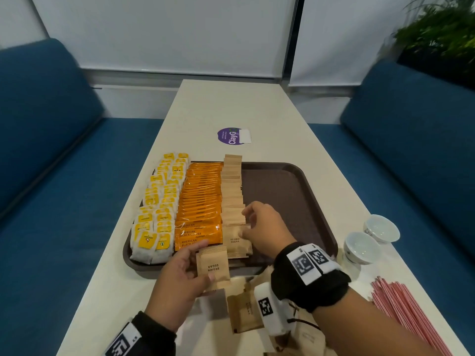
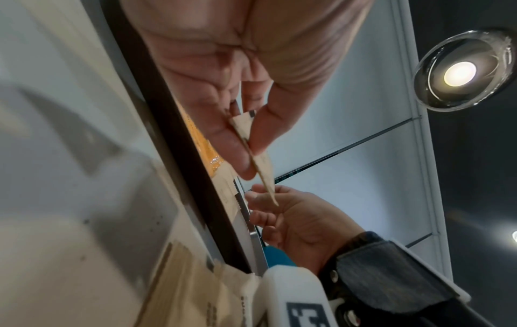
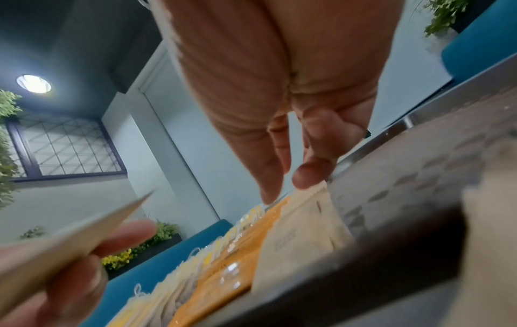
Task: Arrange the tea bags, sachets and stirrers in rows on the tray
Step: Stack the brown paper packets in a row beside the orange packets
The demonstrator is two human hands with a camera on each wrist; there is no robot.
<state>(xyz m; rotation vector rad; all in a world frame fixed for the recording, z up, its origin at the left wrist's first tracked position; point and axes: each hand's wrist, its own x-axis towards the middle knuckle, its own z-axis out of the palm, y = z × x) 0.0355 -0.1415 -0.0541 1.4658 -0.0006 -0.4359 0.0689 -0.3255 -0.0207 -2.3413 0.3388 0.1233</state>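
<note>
A brown tray point(image 1: 282, 201) holds rows of yellow tea bags point(image 1: 159, 209), orange coffee sachets point(image 1: 200, 206) and brown sugar sachets point(image 1: 232, 196). My left hand point(image 1: 203, 262) hovers over the tray's near rim and grips a thin stack of brown sugar sachets point(image 1: 212, 265) between thumb and fingers; the left wrist view shows the stack point(image 2: 258, 154) edge-on. My right hand point(image 1: 246, 226) reaches over the near end of the sugar row, its fingertips point(image 3: 310, 177) touching the nearest sachet point(image 3: 302, 232). Red-and-white stirrers point(image 1: 406, 312) lie on the table at the right.
Loose brown sugar sachets point(image 1: 244, 312) lie on the table point(image 1: 231, 106) under my right wrist. Two white cups point(image 1: 362, 246) stand right of the tray. A purple sticker point(image 1: 230, 136) sits beyond it. Blue benches point(image 1: 51, 150) flank the table.
</note>
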